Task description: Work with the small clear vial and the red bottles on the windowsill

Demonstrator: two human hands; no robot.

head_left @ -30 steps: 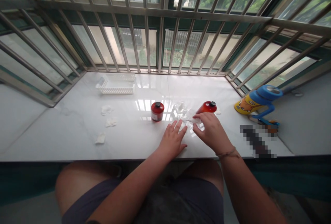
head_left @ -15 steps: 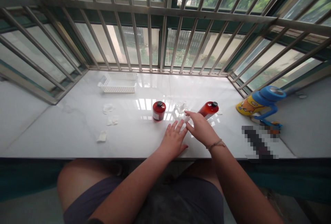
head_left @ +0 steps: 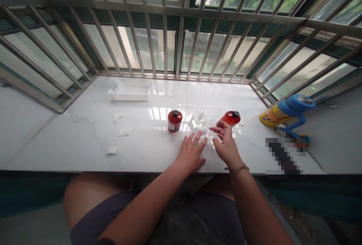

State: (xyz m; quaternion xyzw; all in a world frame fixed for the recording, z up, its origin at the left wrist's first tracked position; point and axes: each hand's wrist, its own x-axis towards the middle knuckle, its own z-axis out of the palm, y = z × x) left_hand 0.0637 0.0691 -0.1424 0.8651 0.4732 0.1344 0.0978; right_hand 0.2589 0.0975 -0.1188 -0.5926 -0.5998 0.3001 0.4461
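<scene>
My left hand [head_left: 191, 150] lies with its fingers spread on the white counter, its fingertips at the near side of some clear, transparent items [head_left: 199, 118] whose kind I cannot make out. To their right is my right hand [head_left: 226, 143], palm turned inward, fingers apart and nothing visible in them. Behind its fingers a red bottle with a black cap [head_left: 230, 118] is partly hidden. Another red bottle [head_left: 174, 121], also black-capped and with a pale label, stands upright beyond my left hand, a little to its left.
A white perforated basket [head_left: 130, 95] sits at the back left. Three crumpled white pieces, one a folded wad [head_left: 112, 149], lie on the left. At the right are a yellow and blue flask [head_left: 285, 111] and a blurred-out dark object [head_left: 283, 156]. Metal window bars [head_left: 181, 10] rise behind the counter [head_left: 70, 147].
My right hand has drawn away to the right from the clear items and my left fingers, and its fingers have turned upward. My left hand stays in place.
</scene>
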